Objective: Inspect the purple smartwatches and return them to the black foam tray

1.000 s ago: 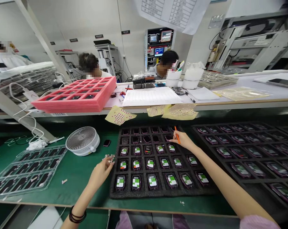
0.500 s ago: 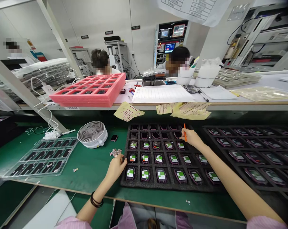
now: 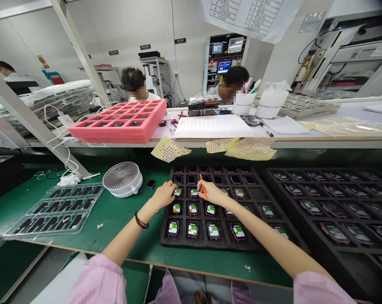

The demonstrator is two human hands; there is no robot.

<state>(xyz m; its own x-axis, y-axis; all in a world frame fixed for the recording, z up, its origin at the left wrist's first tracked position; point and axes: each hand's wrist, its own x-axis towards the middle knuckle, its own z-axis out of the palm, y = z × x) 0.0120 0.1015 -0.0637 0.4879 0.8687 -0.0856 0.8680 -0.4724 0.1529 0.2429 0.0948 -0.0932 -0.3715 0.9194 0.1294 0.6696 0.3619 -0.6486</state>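
Observation:
A black foam tray (image 3: pixel 263 245) lies on the green bench in front of me, its pockets filled with small watch bodies (image 3: pixel 192 229), many with green and white screen stickers. My left hand (image 3: pixel 163 195) rests at the tray's left edge, fingers curled and touching the watch body in the third row's leftmost pocket. My right hand (image 3: pixel 211 193) hovers over the third row, pinching an orange pen-like tool (image 3: pixel 203 187) whose tip points down toward a watch there. The back rows hold watches with dark screens.
A second black tray of watches (image 3: pixel 330 202) sits to the right. On the left are a small white fan (image 3: pixel 122 179), a loose watch (image 3: pixel 151 184) and a clear plastic tray (image 3: pixel 50 209). A pink foam tray (image 3: pixel 121 122) and papers lie on the raised shelf. Other people work behind.
My left hand moved from the tray's front left corner up to the third row. My right hand with the orange tool came left from the tray's back right to the third row.

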